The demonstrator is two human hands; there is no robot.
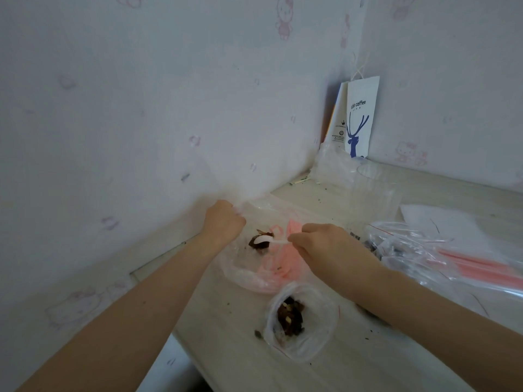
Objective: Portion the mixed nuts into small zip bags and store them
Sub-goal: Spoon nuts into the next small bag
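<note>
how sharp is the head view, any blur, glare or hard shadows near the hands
Head view: soft and hazy, flat light, faint shadows; nuts in the small zip bag blur into a dark clump; mild sheen on the clear bags.

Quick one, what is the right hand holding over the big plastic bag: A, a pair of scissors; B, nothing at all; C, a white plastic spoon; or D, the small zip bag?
C: the right hand pinches the handle of a white spoon, its bowl among the nuts in the big bag.
</note>
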